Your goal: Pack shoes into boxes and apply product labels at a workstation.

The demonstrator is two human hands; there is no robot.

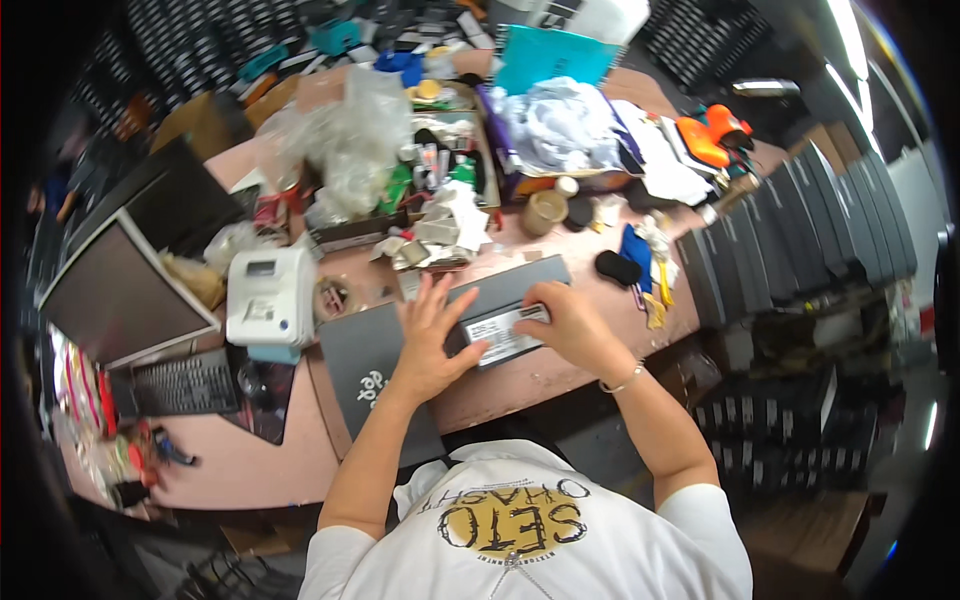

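Note:
A dark grey cardboard box [372, 345] lies on the pink table in front of me, with pale lettering on its left part. A white printed label [498, 337] is on the box's narrow side facing me. My left hand [432, 335] rests at the box with its fingers spread; its thumb touches the left end of the label. Bent fingers of my right hand [568, 325] close on the label's right end, covering part of it. Whether the label is fully stuck down there, I cannot tell.
Left stand a white label printer [270, 297], a monitor [128, 290], a keyboard [185, 385] and a mouse [253, 378]. Behind the box are crumpled papers [445, 228], a jar [543, 213] and a carton of white tissue [565, 125]. Dark boxes [800, 235] stand stacked at right.

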